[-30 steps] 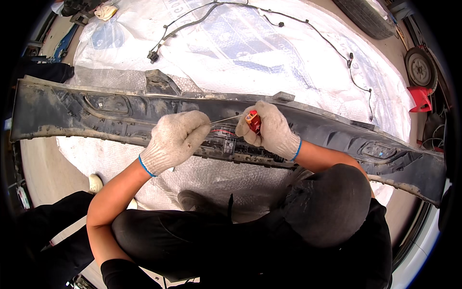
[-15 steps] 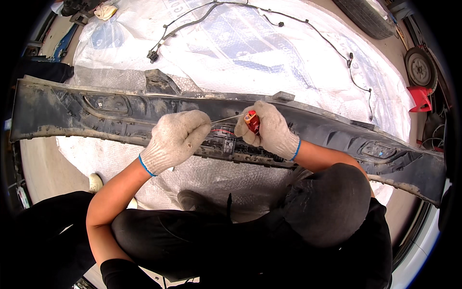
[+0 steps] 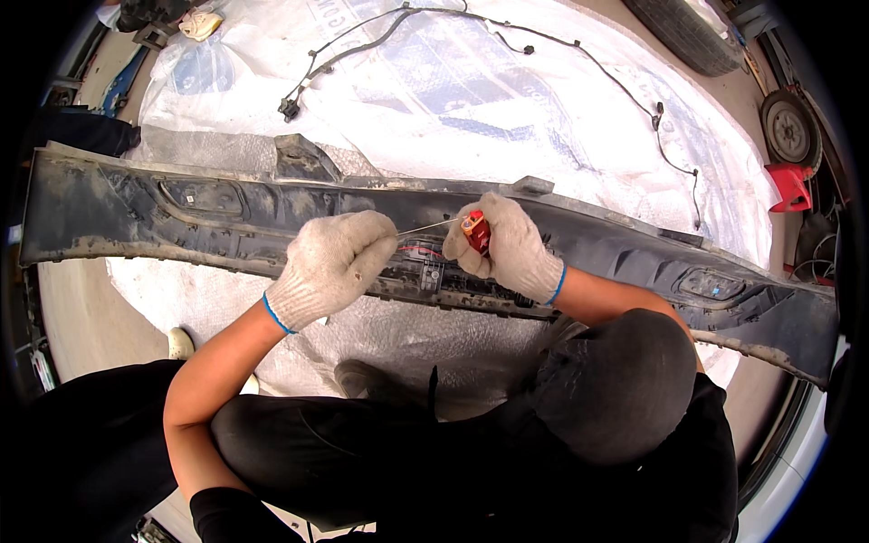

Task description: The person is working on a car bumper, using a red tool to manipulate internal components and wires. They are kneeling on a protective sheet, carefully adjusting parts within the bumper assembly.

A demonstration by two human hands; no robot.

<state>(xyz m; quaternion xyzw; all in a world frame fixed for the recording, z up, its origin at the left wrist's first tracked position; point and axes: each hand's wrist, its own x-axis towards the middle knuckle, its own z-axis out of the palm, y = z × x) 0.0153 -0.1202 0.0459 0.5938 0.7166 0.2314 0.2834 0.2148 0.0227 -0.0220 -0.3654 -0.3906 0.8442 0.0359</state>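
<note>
Both my hands wear off-white knitted gloves with blue cuffs, and they are raised over a long, dirty black car bumper (image 3: 615,237). Between the closed fingertips of my left hand (image 3: 337,256) is one end of a thin, pale metal rod (image 3: 424,227). Its other end reaches the top of a small red lighter-like object (image 3: 476,233) that my right hand (image 3: 509,246) grips. Whether a flame burns there cannot be made out. Below the hands, a thin red wire (image 3: 418,248) and a slotted black fitting (image 3: 433,272) show on the bumper, partly hidden by the gloves.
White plastic sheeting (image 3: 507,100) lies under the bumper. A black wiring harness (image 3: 371,42) curves across it at the far side. Tyres (image 3: 683,36) and a red container (image 3: 790,187) stand at the far right. A person's dark cap (image 3: 615,385) shows at the lower right.
Nearly nothing differs. Both hands keep their grips, and the rod still meets the top of the red object.
</note>
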